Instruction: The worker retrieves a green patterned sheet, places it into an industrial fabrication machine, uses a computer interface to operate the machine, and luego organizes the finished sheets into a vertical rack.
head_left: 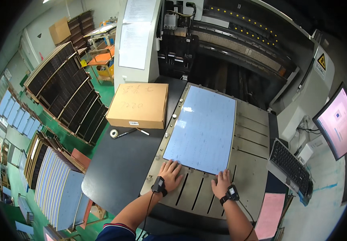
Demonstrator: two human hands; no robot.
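A glossy light-blue panel (201,128) lies flat on the slotted metal bed (247,168) of a large machine. My left hand (170,175) rests at the panel's near left corner, fingers spread and the fingertips at its edge. At the near right corner, my right hand (221,183) lies with its fingers stretched forward, touching the edge. Both hands are open, and neither grips anything. A row of small round pins (174,116) runs along the panel's left side. Each wrist wears a dark strapped device with a cable.
On the dark side table (121,168) stand a cardboard box (139,104), a tape roll (114,133) and pens (127,132). A keyboard (290,164) and monitor (336,120) are at the right. Racks of blue panels (57,184) stand at the left. The machine's gantry (237,44) spans the back.
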